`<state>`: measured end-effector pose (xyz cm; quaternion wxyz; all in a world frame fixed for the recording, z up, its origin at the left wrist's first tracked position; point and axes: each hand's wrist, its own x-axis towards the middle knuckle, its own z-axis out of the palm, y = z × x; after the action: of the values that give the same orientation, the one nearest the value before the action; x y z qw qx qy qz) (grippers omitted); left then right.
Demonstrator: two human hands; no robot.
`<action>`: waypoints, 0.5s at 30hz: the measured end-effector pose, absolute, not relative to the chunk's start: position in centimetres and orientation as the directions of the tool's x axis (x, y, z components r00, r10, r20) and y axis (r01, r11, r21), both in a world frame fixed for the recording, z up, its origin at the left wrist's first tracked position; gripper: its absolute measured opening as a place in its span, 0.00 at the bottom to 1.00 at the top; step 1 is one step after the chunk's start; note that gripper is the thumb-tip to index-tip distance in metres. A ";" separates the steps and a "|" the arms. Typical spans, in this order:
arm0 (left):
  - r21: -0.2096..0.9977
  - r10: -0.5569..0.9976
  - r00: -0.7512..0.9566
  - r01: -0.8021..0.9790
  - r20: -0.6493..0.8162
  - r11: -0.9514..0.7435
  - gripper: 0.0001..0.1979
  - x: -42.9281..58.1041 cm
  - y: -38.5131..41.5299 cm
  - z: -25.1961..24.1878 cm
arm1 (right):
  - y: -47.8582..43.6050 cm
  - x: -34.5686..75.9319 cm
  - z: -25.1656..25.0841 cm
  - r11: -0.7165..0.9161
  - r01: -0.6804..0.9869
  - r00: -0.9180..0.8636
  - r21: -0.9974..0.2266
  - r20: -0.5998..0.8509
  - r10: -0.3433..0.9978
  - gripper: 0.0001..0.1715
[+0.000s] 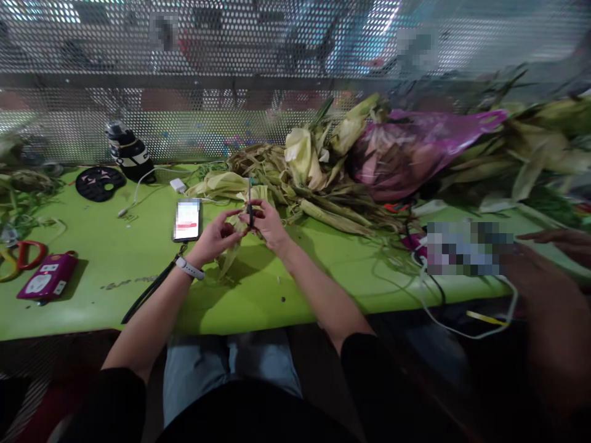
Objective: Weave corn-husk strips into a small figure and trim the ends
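My left hand [218, 238], with a pale band on its wrist, is closed on a strip of pale corn husk [229, 258] that hangs down toward the green table [258, 289]. Close beside it, my right hand [269, 226] grips a thin-bladed tool [250, 212] with a dark handle, perhaps small scissors, its blade pointing away from me. Fingers hide most of the handle and of the husk between the hands. Just beyond them lie more loose husks [221, 183].
A heap of husks [318, 212] and a pink plastic bag [425, 147] lie behind to the right. At left are a phone [187, 220], a bottle [130, 151], a purple power adapter [50, 277] and red-and-yellow-handled scissors [31, 254]. Another person's arm [549, 295] reaches in at right.
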<state>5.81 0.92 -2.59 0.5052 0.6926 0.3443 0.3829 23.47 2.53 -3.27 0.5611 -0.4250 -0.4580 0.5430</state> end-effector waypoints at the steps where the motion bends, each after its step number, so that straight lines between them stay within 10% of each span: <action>1: 0.970 0.857 0.495 0.096 0.146 -0.221 0.33 5.7 1.0 -2.5 | 2.7 24.0 -3.0 0.088 -0.211 0.049 -0.974 0.080 0.996 0.35; 15: 0.985 0.704 0.710 0.126 -0.007 -0.116 0.13 4.5 1.3 -1.0 | 4.7 28.2 -3.1 0.161 -0.233 0.386 -0.959 0.061 0.921 0.28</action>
<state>4.53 1.27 -1.00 0.5964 0.7065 0.2937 0.2427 28.18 4.70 -3.11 0.6753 -0.4868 -0.3531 0.4271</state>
